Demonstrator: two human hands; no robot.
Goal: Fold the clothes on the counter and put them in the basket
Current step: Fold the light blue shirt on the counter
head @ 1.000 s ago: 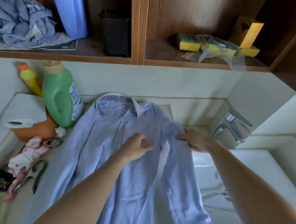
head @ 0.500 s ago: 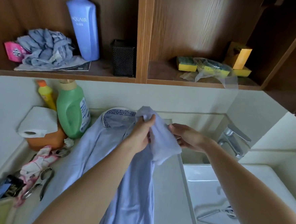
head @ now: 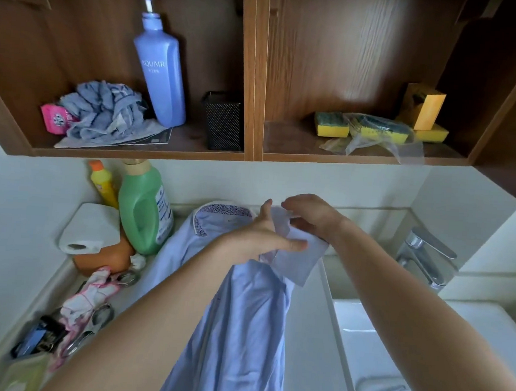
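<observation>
- Two hands met over the light-blue shirt (head: 241, 331), which lay lengthwise on the worktop (head: 305, 336) beside the sink (head: 423, 344), its collar toward the wall.
- Left hand (head: 259, 241) pinched the raised sleeve (head: 298, 259) under its thumb, forefinger pointing up; right hand (head: 310, 217) curled its fingers (head: 292, 204) round the cuff end.
- Cloth looked thin, light and limp; it would likely sag and slide wherever unsupported, with only collar and cuff keeping some stiffness.
- Best holds seemed to be the cuff, seams and shoulder edges, with a smoothing after each fold.
- No basket was in view.
</observation>
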